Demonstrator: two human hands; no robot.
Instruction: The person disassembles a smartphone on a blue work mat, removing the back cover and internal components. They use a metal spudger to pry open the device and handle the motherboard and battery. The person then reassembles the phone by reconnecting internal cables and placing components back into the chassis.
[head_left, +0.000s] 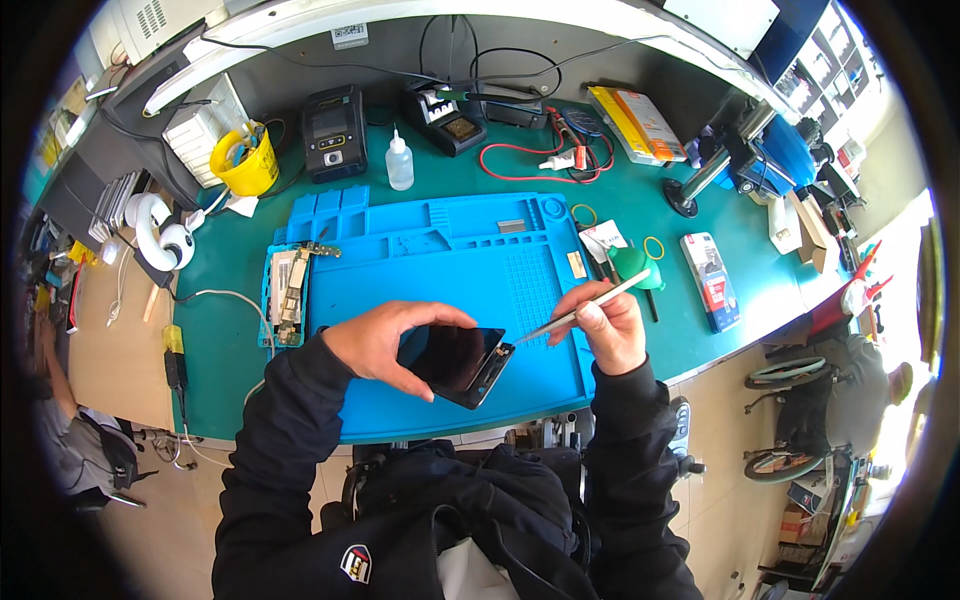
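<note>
My left hand (379, 341) grips a dark smartphone screen assembly (457, 360) by its edges, tilted above the blue silicone repair mat (405, 277). Small parts show along the assembly's right end. In my right hand (607, 330) is a pair of slim metal tweezers (577, 311), held like a pen. Their tip points at that end of the assembly; whether it touches cannot be told. Left of my left hand, an opened phone body (285, 296) with a blue rim lies at the mat's edge, a circuit board (322, 249) resting across its top.
Behind the mat stand a clear dropper bottle (400, 161), a black bench device (334, 135) and a soldering iron stand (450, 124). A green air blower (637, 266) and a boxed product (709, 281) lie right. A white cable (232, 294) crosses the left side. Other people sit on both sides.
</note>
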